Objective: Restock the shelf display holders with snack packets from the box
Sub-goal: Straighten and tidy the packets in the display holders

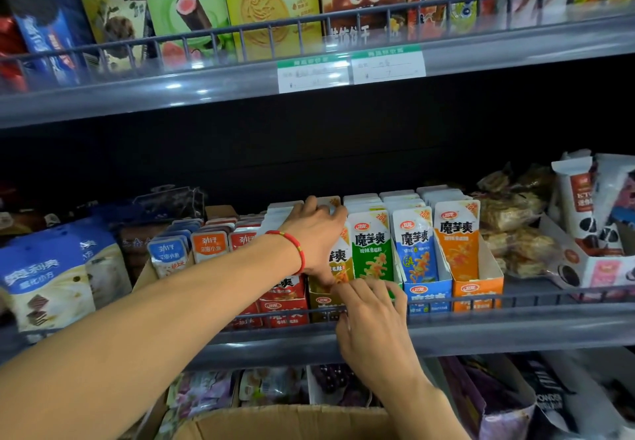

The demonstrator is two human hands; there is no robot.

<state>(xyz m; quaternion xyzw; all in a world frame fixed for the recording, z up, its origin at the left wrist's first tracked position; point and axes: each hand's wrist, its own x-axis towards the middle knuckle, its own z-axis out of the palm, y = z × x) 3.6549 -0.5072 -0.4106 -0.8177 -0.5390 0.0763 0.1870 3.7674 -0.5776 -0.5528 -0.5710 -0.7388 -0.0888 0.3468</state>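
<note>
Left hand [314, 233] gripping packet tops [326, 203] at 12 o'clock, right hand [372, 316] pinching the gold holder [321, 298] front at the shelf rail [515, 302], box [292, 422] rim at 6 o'clock.

On the upper shelf, tall biscuit boxes [271, 3] stand behind a wire rail [309, 23], with two price tags [350, 68] clipped to its front edge. On the middle shelf, blue wafer bags [51, 278] sit at the far left, clear-wrapped pastries [515, 219] at the right, and white cookie packs [584, 199] beyond them.
</note>
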